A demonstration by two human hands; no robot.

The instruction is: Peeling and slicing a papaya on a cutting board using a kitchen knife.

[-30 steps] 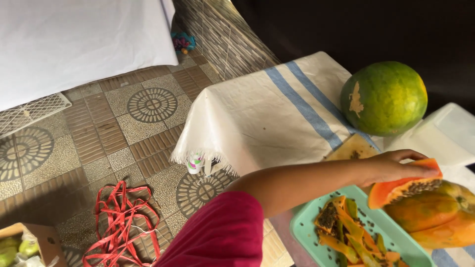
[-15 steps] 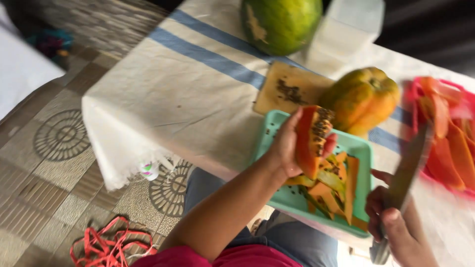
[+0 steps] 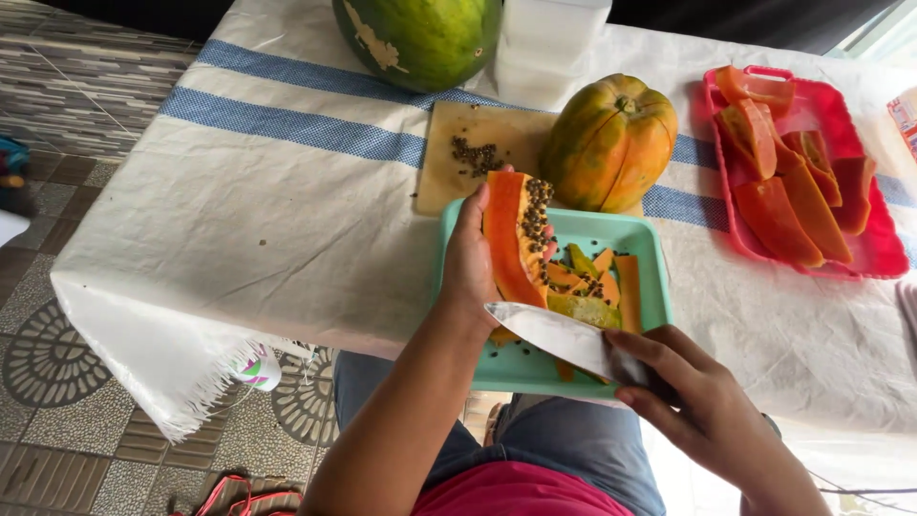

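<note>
It looked like a home, with fruit being prepared at a household table rather than in a fitted kitchen. The table (image 3: pixel 287 220) was covered with a white cloth with blue stripes and a frayed fringe hanging over the edge. The floor (image 3: pixel 48 382) beside it was laid with patterned tiles bearing round ornaments, the kind found in a living room or on a porch. On the cloth stood a wooden cutting board (image 3: pixel 458 158), a green plastic tray (image 3: pixel 650 287) of peelings, a red plastic tray (image 3: pixel 879 253) of sliced papaya and two whole fruits, all ordinary household ware
</note>
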